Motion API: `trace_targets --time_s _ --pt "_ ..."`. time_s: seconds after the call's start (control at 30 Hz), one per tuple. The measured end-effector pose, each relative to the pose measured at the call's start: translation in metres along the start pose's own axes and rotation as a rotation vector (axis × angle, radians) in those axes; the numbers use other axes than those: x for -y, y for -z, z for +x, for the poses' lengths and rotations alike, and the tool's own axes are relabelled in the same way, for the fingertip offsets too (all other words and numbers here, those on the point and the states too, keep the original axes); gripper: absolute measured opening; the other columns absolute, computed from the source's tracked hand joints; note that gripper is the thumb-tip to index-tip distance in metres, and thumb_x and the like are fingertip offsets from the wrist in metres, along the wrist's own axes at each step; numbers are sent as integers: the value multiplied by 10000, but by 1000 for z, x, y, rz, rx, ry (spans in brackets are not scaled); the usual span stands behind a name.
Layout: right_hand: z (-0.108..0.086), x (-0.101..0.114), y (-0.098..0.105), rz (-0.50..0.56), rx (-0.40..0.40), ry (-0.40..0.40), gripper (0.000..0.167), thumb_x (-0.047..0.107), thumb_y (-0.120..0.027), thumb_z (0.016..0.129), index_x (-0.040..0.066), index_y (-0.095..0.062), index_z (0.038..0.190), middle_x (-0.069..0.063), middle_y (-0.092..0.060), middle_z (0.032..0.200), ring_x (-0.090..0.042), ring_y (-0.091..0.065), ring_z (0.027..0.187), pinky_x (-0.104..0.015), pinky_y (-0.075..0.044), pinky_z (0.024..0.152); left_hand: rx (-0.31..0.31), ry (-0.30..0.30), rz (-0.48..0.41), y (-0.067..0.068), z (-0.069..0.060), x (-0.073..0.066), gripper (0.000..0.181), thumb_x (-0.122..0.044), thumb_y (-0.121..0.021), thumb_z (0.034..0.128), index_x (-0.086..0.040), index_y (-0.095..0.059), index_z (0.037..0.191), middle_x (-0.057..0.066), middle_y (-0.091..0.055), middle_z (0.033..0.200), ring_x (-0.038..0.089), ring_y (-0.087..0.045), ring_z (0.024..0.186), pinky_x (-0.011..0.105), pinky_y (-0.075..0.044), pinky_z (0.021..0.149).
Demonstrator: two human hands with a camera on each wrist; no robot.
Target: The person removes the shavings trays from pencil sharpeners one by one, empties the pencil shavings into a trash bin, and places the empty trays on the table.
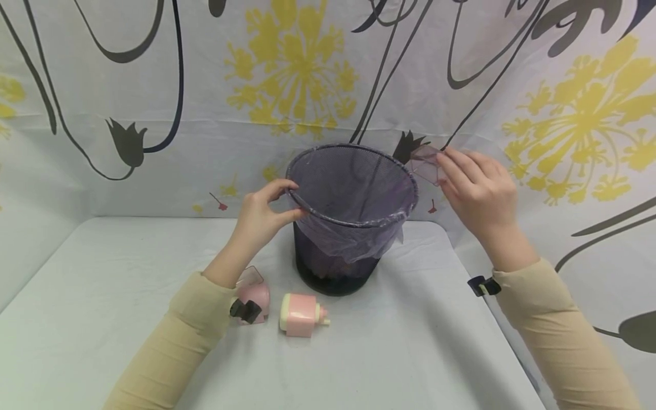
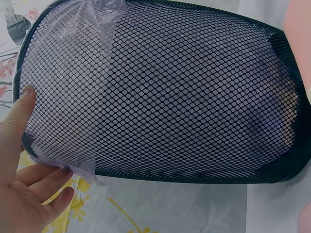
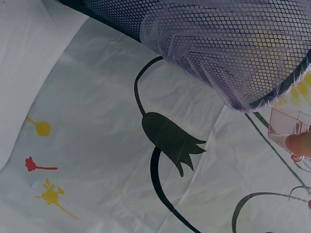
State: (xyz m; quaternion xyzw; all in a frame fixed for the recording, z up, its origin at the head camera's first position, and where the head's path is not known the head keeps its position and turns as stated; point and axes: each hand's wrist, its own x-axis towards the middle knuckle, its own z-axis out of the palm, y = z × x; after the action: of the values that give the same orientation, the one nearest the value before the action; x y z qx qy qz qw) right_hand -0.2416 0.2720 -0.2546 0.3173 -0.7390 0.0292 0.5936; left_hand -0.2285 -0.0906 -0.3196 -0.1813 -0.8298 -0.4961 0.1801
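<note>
A black mesh wastebasket (image 1: 330,265) stands on the white table, lined with a thin translucent purple bag (image 1: 359,242) folded over its rim. My left hand (image 1: 262,208) holds the rim at its left side, thumb and fingers spread along the edge. To the right of the rim, my right hand (image 1: 476,191) pinches a small clear pinkish plastic box (image 1: 424,165) in the air. The right wrist view has that box (image 3: 282,124) at its right edge, with a fingertip against it. Most of the right hand is outside that view.
In front of the basket lies a pink and cream plastic device (image 1: 301,315) with a stubby stepped end. Left of it, partly behind my left sleeve, are a pink rounded piece (image 1: 258,296) and a clear piece (image 1: 250,276). A flower-patterned cloth (image 1: 205,85) hangs behind the table.
</note>
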Motion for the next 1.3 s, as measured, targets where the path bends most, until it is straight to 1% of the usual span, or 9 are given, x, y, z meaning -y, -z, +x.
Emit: trace_targets --time_s 0.23,0.5,0.63,0.73,0.87,1.0,1.17,1.3 --pt "-10 -2 2 8 22 -60 397 25 -758 738 97 -711 1126 -42 -679 1139 -362 -620 944 -533 -482 700 -3 -4 -3 -1 0 1 458 -229 -833 745 -178 -646 1160 51 -629 1224 258 -565 1156 441 -462 940" --pt "-21 -4 2 -20 40 -128 433 69 -789 722 83 -701 1146 -46 -672 1159 -362 -617 943 -523 -489 730 -6 -3 -5 0 0 1 456 -209 -835 744 -186 -645 1158 49 -630 1221 253 -568 1152 440 -457 945" --pt "-26 -4 2 -35 40 -175 459 96 -812 704 57 -694 1146 -81 -677 1135 -374 -611 927 -528 -489 744 -7 -3 -6 0 0 1 456 -202 -834 745 -183 -644 1159 48 -630 1220 250 -568 1150 438 -456 945" --pt "-30 -3 2 -43 32 -226 468 125 -825 693 52 -695 1136 -95 -683 1113 -378 -609 923 -530 -488 751 -10 -5 -3 -1 0 1 455 -198 -835 744 -180 -645 1158 50 -631 1217 251 -570 1147 436 -455 945" --pt "-37 -2 3 -46 29 -287 464 186 -824 707 49 -695 1131 -105 -686 1100 -380 -607 918 -523 -487 763 -12 -11 0 -1 0 1 458 -192 -837 742 -173 -645 1157 53 -633 1214 249 -572 1144 433 -455 946" --pt "-44 0 5 -50 59 -330 489 227 -817 725 32 -677 1150 -137 -681 1094 -388 -598 930 -527 -485 756 -13 -13 0 -1 0 1 458 -187 -838 740 -168 -646 1155 52 -633 1215 248 -574 1143 432 -455 946" --pt "-54 2 7 -43 99 -378 518 213 -818 727 4 -650 1171 -189 -674 1067 -416 -582 915 -542 -480 753 -11 -12 -3 -1 -1 0 461 -181 -839 738 -166 -645 1156 45 -635 1218 248 -574 1147 431 -453 950" --pt "-63 5 6 -43 91 -416 521 234 -827 720 2 -658 1155 -188 -685 1029 -422 -582 879 -543 -476 709 -11 -18 -4 -1 0 0 461 -183 -838 738 -166 -644 1156 42 -637 1214 243 -575 1146 423 -451 954"
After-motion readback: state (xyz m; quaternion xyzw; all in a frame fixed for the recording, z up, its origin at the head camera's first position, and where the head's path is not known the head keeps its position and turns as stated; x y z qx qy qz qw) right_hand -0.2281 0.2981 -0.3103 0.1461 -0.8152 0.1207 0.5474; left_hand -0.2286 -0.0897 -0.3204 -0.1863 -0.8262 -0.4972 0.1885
